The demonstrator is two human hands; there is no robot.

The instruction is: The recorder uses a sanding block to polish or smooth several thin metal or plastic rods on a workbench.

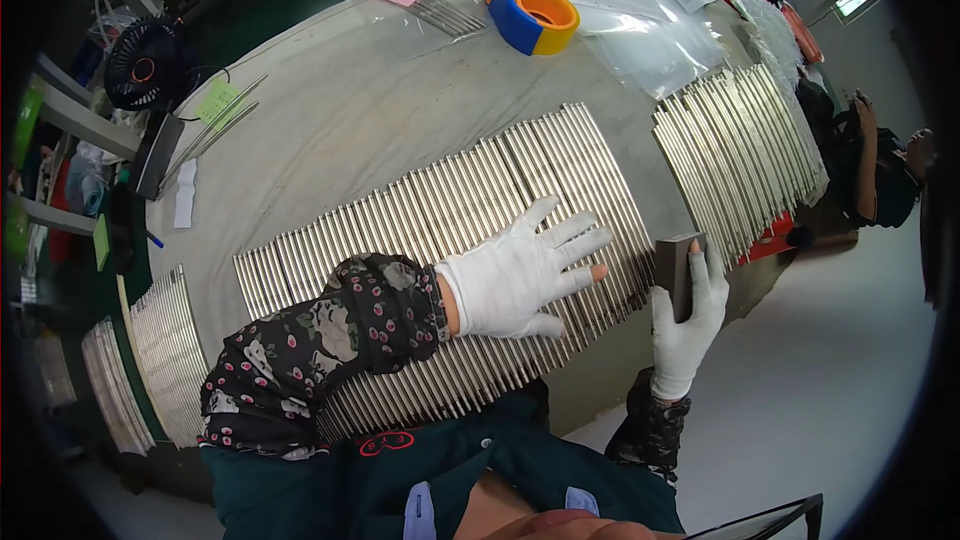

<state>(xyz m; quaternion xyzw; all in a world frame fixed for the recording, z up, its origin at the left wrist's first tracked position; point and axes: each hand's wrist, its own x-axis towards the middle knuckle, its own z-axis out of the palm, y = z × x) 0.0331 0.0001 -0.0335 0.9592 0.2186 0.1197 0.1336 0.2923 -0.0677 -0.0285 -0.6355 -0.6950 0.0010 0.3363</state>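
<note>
On the bench, the left hand lies flat, fingers spread, on the row of metal rods, while the right hand grips a dark block at the near edge, rods seemingly aligned already.

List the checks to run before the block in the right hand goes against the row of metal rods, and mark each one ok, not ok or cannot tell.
1. Left hand flat on the row of metal rods, fingers spread: ok.
2. Right hand has a grip on the dark block, fingers wrapped round it: ok.
3. Block at the rod ends, at the table's near edge: ok, close beside them; contact cannot tell.
4. Rod ends lined up along the near edge: cannot tell, the hand and sleeve cover part.
5. Second batch of rods lies apart from the row: ok, bare table shows between.
6. Tape dispenser and plastic bags away from the rods: ok.
</note>
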